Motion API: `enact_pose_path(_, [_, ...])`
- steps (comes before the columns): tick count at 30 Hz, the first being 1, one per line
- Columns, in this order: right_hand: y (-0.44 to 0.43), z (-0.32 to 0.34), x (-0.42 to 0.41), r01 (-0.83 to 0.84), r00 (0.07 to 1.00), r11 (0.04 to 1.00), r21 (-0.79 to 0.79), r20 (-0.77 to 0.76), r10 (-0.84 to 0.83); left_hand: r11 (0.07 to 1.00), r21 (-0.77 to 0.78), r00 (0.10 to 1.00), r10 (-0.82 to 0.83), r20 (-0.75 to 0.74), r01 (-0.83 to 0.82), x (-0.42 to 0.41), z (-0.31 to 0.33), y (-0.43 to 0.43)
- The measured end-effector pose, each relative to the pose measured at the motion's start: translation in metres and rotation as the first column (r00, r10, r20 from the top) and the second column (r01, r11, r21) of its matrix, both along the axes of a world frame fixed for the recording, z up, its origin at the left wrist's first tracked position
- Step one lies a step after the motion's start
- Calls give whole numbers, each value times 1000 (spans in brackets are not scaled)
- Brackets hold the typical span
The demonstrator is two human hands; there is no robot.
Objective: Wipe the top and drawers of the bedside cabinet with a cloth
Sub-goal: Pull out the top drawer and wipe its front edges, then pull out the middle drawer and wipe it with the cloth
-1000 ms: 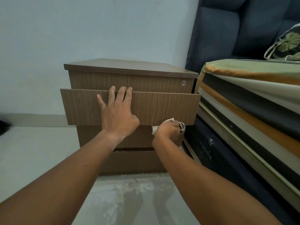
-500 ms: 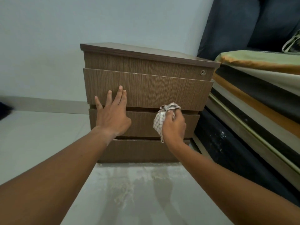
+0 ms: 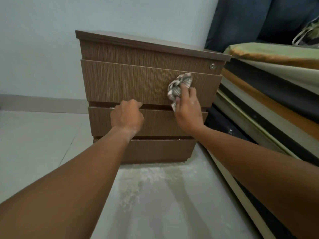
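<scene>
The right hand (image 3: 187, 109) presses the bunched cloth (image 3: 179, 87) flat against the cabinet (image 3: 138, 49)'s second drawer front (image 3: 129, 81), the cloth poking out above its fingers, while the left hand (image 3: 127, 116) curls shut at the drawer's bottom edge.

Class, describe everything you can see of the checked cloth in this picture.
The crumpled checked cloth, white with a fine dark grid, looks like thin woven fabric. It is bunched into a wad rather than spread flat, with one end trailing down toward the gap below the drawer. The right hand presses it against the right part of the brown wood-grain second drawer front, below the round metal lock. The fingers cover its lower part.
</scene>
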State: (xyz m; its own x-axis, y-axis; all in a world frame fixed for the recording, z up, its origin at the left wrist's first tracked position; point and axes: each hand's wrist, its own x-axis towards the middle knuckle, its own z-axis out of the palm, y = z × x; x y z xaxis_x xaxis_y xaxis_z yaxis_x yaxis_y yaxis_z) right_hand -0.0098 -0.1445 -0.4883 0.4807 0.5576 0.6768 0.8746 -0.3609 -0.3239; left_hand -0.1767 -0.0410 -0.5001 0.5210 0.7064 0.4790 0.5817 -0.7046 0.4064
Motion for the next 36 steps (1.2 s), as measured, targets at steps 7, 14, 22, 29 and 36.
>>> enact_pose_path(7, [24,-55,-17,-5,974,999,-45,224,15,993,79,964,101,-245,-84,5,-7,12])
enact_pose_path(14, [32,-82,-20,-90,942,996,-8,323,87,964,265,978,76,-194,-22,-5,2,14])
enact_pose_path(22, [9,-90,17,21,963,994,112,263,-50,952,305,935,139,-325,-35,1,6,-2])
enact_pose_path(29, [-27,-110,67,188,980,944,272,13,-199,967,238,956,150,-252,-89,9,8,-15])
enact_pose_path(36, [-7,-109,39,398,871,777,488,-466,-153,984,171,975,74,-207,-38,11,9,-17])
